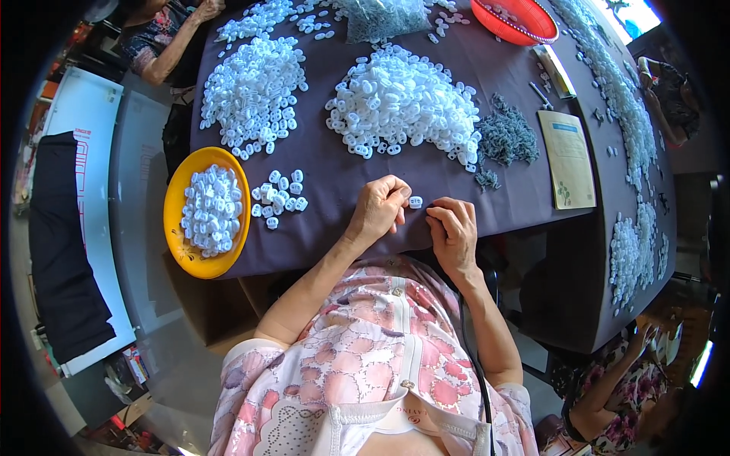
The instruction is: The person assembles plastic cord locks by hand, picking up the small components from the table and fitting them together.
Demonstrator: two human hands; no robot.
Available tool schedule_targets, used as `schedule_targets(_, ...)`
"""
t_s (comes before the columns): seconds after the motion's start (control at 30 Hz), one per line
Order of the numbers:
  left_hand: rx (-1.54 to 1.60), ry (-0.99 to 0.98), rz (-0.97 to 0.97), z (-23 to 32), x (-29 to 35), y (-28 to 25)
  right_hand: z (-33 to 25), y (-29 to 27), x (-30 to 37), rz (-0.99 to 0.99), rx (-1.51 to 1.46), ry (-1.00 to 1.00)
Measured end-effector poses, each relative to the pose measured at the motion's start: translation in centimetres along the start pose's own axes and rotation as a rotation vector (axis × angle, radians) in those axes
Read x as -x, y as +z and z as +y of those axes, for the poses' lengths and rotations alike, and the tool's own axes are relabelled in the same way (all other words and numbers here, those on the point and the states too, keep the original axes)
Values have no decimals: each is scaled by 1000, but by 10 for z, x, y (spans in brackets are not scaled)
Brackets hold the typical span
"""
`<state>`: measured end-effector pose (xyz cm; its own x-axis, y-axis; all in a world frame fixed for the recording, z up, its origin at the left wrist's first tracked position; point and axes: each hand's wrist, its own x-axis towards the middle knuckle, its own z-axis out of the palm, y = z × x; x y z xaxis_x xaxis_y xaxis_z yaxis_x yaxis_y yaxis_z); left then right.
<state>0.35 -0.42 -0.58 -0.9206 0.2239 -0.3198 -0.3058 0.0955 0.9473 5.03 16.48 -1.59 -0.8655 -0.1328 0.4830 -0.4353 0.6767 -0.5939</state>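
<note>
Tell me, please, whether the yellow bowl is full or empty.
Mostly full: white pieces heap across the yellow bowl, hiding its bottom.

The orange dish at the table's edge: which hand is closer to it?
Left. The left hand is right of the orange dish, past a small cluster of white pieces; the right hand is farther right, beyond the left hand.
</note>
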Motion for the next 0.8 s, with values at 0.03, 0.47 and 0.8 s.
schedule_targets(0.03,5,10,3,-2,1,0,0,0,0,3,2,-3)
schedule_targets(0.47,-537,512,166,-4,6,21,0,-2,0,23,-9,-9)
schedule_targets(0.8,-817,462,375,2,21,-39,45,-48,-10,195,284,181)
